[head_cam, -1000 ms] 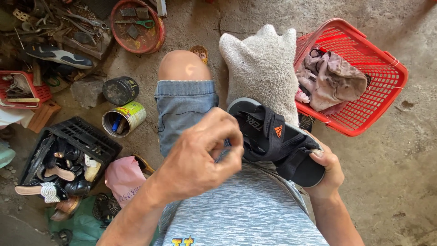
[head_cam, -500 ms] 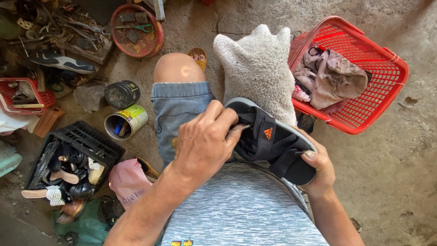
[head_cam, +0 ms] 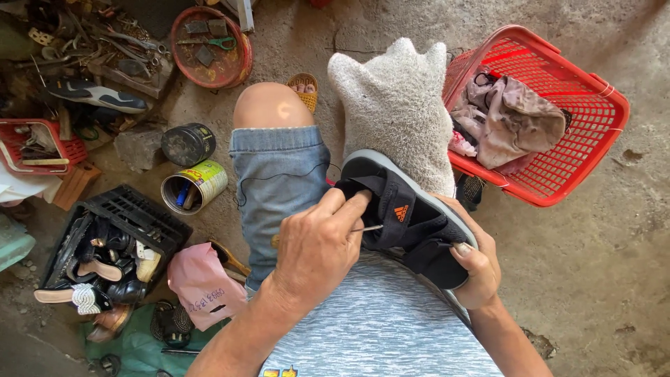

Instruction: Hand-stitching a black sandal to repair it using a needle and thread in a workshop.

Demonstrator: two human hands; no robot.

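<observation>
Left hand (head_cam: 317, 248) pinches a thin needle (head_cam: 370, 227), fingers (head_cam: 349, 206) clenched around its back end and pressing on the black strap of the sandal (head_cam: 408, 216); needle tip pokes out to the right of the fingers, against the strap. Right hand (head_cam: 478, 269) grips the sandal's near end from below, thumb on the sole edge, fingers wrapped under and mostly hidden. Sandal is black with a grey sole, tilted, resting on the lap between both hands, toe pointing away. A thin dark thread (head_cam: 279, 178) runs from the left fingers over the denim shorts (head_cam: 276, 181), just left of them. Just beyond the sandal, a grey towel (head_cam: 398, 105) covers the right knee. Red basket (head_cam: 558, 119) with rags (head_cam: 509, 119) sits on the floor up and to the right of the right hand, near the towel. Well left of the left hand: open tin can (head_cam: 194, 186), dark closed tin (head_cam: 187, 144), black crate (head_cam: 112, 244) full of shoes, pink bag (head_cam: 202, 286). Far beyond, a round red tray (head_cam: 209, 49) with scissors and scraps.
</observation>
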